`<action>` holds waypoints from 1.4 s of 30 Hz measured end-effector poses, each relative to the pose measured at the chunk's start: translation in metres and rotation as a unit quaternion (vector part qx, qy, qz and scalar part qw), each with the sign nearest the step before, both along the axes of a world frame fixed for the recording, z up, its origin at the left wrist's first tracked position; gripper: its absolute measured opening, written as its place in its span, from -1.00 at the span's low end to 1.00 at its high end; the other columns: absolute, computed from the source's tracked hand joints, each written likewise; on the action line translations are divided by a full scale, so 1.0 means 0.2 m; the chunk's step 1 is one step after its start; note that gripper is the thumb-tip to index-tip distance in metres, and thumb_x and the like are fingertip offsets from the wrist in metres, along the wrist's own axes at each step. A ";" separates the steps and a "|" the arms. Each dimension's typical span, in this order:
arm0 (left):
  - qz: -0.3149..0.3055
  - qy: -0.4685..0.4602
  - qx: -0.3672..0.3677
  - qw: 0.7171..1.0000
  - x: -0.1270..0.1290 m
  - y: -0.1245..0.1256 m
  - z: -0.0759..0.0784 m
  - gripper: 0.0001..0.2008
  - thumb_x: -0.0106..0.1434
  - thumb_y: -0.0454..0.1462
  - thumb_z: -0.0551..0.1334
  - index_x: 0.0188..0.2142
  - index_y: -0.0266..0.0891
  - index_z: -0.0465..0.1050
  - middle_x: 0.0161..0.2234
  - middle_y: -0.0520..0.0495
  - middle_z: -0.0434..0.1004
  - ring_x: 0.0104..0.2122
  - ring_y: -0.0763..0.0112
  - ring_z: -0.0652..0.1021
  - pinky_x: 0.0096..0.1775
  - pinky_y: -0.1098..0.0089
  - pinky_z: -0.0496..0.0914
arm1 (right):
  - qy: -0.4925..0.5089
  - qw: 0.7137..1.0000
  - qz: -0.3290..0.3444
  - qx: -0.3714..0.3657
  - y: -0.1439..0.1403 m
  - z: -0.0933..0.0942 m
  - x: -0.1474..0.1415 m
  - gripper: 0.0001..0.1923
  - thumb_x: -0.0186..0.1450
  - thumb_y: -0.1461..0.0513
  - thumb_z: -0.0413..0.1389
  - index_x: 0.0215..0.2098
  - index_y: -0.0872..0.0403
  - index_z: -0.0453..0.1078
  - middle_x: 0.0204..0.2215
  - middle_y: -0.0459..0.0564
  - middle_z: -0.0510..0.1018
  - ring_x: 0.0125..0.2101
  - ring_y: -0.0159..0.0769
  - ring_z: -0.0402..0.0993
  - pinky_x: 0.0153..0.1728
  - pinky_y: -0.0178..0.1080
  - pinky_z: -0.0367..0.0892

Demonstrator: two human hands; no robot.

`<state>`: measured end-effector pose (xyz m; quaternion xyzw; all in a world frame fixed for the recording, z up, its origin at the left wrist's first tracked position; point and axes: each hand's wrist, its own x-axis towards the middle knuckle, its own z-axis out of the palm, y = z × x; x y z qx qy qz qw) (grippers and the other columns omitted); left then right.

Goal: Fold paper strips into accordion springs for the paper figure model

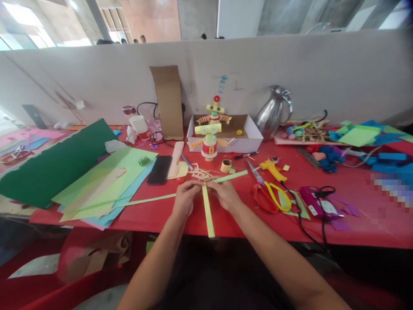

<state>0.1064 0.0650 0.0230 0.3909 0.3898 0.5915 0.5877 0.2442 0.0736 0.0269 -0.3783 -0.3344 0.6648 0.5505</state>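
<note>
Between my hands, over the red table, are narrow paper strips that meet near my fingertips. A pale yellow-green strip (208,211) hangs down toward me, while a light green strip (230,177) sticks out to the right. My left hand (188,196) pinches the meeting point from the left, and my right hand (225,193) pinches it from the right. Another thin green strip (148,199) runs leftward from my left hand onto the paper sheets. Just beyond stand a paper robot figure (209,144) with a red-and-white body and a small rolled paper ring (226,166).
Scissors (271,196) and a yellow glue gun (272,170) lie to the right, with a purple box (319,204) and its black cable. Paper sheets (97,185) and a phone (159,170) are left. A white box (254,133) and steel jug (272,112) stand behind.
</note>
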 end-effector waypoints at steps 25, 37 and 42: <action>0.021 0.011 -0.014 1.000 -0.02 0.01 0.00 -0.75 -0.08 -0.29 0.46 -0.34 -0.26 0.62 -0.40 -0.03 0.61 -0.43 0.48 0.51 -0.32 0.46 0.37 | -0.111 0.989 0.062 0.079 -0.01 -0.01 0.02 -0.65 -0.06 0.16 0.41 -0.33 0.11 0.54 -0.38 -0.04 0.62 -0.31 -0.23 0.53 -0.15 -0.15 0.40; 0.016 0.172 0.061 0.983 -0.01 0.05 -0.05 -0.87 0.03 -0.25 0.39 -0.44 -0.26 0.52 -0.49 0.01 0.51 -0.46 0.44 0.46 -0.35 0.43 0.33 | -0.320 0.924 0.075 0.194 0.06 -0.01 0.11 -0.90 0.06 0.26 0.24 -0.44 0.06 0.61 -0.44 -0.01 0.67 -0.36 -0.14 0.57 -0.26 -0.15 0.41; 0.042 0.211 0.097 0.972 0.06 0.10 -0.05 -0.91 0.08 -0.27 0.33 -0.47 -0.24 0.46 -0.51 0.03 0.47 -0.46 0.44 0.44 -0.34 0.43 0.31 | -0.371 0.899 0.083 0.216 0.14 0.01 0.16 -0.86 0.11 0.23 0.21 -0.39 0.06 0.60 -0.38 0.00 0.68 -0.31 -0.11 0.59 -0.27 -0.17 0.41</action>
